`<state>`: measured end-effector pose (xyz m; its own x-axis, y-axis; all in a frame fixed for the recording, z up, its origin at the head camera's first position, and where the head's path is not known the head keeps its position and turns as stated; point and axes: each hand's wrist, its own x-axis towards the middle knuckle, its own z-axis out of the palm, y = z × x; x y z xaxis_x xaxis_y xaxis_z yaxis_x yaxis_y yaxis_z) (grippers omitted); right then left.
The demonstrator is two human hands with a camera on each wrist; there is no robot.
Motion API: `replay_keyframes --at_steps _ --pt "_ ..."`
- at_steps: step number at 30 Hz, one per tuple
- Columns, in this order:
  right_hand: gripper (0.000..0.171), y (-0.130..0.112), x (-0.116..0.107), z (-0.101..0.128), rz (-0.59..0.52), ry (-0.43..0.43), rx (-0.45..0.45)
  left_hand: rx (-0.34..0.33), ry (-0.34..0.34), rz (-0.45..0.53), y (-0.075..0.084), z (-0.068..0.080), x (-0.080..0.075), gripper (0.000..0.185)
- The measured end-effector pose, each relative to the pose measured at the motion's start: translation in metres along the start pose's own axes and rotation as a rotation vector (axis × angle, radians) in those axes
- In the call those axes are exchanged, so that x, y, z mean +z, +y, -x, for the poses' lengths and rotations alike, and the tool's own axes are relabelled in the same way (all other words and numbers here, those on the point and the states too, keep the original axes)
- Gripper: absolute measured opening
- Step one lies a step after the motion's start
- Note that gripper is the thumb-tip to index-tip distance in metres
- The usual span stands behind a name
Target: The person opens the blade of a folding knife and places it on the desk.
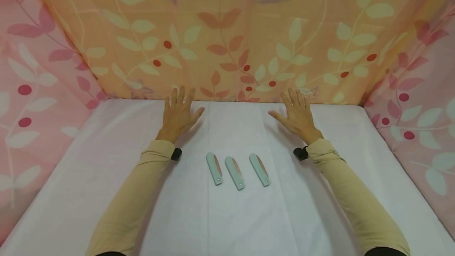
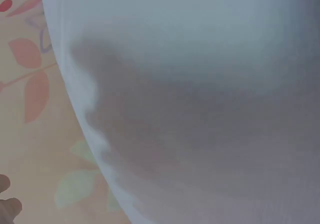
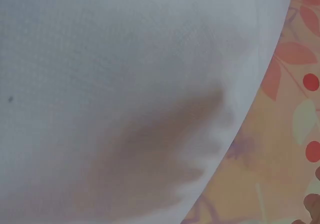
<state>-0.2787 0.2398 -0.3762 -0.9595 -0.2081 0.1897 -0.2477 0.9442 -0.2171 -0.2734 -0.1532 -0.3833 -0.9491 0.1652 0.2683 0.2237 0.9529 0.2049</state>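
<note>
Three folded knives point(image 1: 234, 173), untouched, handling seemingly unstarted; from them, left hand point(image 1: 177, 115) at ten o'clock, right hand point(image 1: 298, 115) at two, spread, empty.

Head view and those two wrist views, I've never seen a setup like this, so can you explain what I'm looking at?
There's no machine, just a person's bare left hand and right hand, fingers spread. The wide picture comes from a head-worn camera looking forward and down; the other two come from the wrist cameras and show mostly white cloth. On that cloth, three pale green folding knives lie folded in a row. The hands hold nothing.
</note>
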Motion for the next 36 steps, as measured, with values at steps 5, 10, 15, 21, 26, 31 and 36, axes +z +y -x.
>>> replay_keyframes --at_steps 5,10,15,21,26,31,36 --pt "0.085 -0.001 -0.002 0.005 -0.003 0.019 -0.009 -0.006 -0.037 0.009 0.005 0.004 -0.002 0.079" --pt "0.084 0.001 -0.003 0.011 -0.021 0.031 -0.019 -0.005 -0.066 0.006 0.011 0.009 -0.004 0.079" --pt "0.086 0.001 -0.002 0.017 -0.019 0.035 -0.048 -0.003 -0.085 0.005 0.018 0.013 -0.005 0.079" --pt "0.086 -0.001 -0.002 0.024 -0.046 0.039 -0.060 0.010 -0.091 0.007 0.026 0.017 -0.005 0.078" --pt "0.088 -0.004 -0.004 0.028 -0.077 0.020 -0.053 0.015 -0.092 0.028 0.032 0.022 -0.007 0.077" --pt "0.087 -0.008 -0.006 0.032 -0.110 0.004 -0.050 0.029 -0.100 0.034 0.038 0.026 -0.009 0.077" --pt "0.087 -0.010 -0.009 0.038 -0.129 -0.030 -0.033 0.047 -0.089 0.031 0.044 0.030 -0.009 0.077"
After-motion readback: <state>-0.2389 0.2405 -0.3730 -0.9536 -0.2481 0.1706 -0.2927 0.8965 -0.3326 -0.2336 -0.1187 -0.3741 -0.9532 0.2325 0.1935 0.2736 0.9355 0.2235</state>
